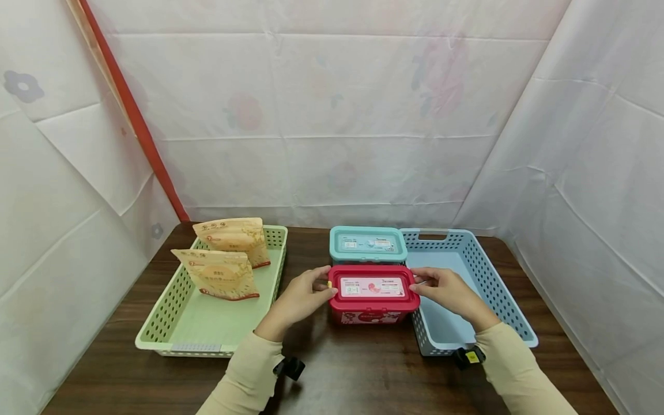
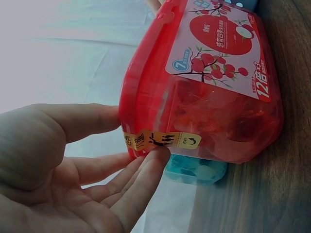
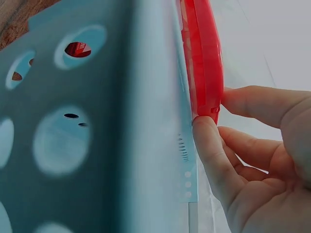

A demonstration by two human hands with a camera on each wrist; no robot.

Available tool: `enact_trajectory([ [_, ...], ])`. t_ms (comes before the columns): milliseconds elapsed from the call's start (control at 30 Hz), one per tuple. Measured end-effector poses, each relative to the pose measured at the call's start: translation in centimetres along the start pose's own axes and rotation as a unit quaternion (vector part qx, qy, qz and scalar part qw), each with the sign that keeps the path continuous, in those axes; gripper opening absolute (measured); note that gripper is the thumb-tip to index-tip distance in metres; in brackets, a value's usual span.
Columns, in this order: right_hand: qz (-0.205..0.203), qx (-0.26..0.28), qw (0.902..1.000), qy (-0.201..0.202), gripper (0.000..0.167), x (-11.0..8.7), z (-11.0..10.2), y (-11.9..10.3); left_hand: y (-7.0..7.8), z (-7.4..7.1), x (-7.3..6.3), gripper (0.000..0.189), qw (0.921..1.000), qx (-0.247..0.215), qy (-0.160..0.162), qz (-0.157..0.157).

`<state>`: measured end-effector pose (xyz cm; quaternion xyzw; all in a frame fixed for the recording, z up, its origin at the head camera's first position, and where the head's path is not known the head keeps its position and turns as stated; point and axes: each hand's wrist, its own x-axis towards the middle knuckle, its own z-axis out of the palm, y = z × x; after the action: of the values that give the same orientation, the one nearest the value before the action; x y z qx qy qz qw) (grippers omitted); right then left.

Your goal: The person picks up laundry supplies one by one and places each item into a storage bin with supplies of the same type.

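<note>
Red box (image 1: pixel 373 297), qty 1, w/ lid (image 3: pixel 208 58) on: btwn green basket (image 1: pixel 207 328) and blue basket (image 1: pixel 490 279), just in front of teal box (image 1: pixel 368 244); we can't tell if its base touches the surface (image 1: pixel 342 380). L hand (image 1: pixel 302 297): fingers narrow, pinching the lid's left end, one fingertip on the yellow sticker (image 2: pixel 165 140) that runs from lid to side wall. R hand (image 1: pixel 448 291): fingers narrow too, pinching the lid's right end, close beside blue basket's rim. Front pouch (image 1: pixel 220 276) and rear pouch (image 1: pixel 233 236), qty 1 ea.: standing in green basket, well apart from both hands. Handling notes, our judgement: a grip at both ends suits a long box, but we have mostly lid, so we'd get more fingers under the lip b/c a lid may pop if the load's heavy. Sticker looks like a seal; we'd press it flat, not pick at it. Both ends level, same pace L & R, else it may tip. R side is tight: we'd clear blue basket's rim w/ knuckles and box corner, and mind teal box behind.
</note>
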<state>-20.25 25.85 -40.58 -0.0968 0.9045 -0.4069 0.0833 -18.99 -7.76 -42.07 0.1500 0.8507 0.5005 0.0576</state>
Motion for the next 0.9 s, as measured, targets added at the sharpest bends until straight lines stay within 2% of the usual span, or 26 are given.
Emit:
enact_trajectory([
  [533, -0.001, 0.002, 1.0000, -0.008, 0.051, 0.17, 0.08, -0.32, 0.32, 0.03, 0.07, 0.055, 0.9998, 0.016, 0.008, -0.006],
  [900, -0.001, -0.004, 0.9999, -0.015, 0.047, 0.43, 0.44, -0.59, 0.14, -0.24, -0.19, 0.054, 0.9997, 0.011, 0.017, -0.011],
])
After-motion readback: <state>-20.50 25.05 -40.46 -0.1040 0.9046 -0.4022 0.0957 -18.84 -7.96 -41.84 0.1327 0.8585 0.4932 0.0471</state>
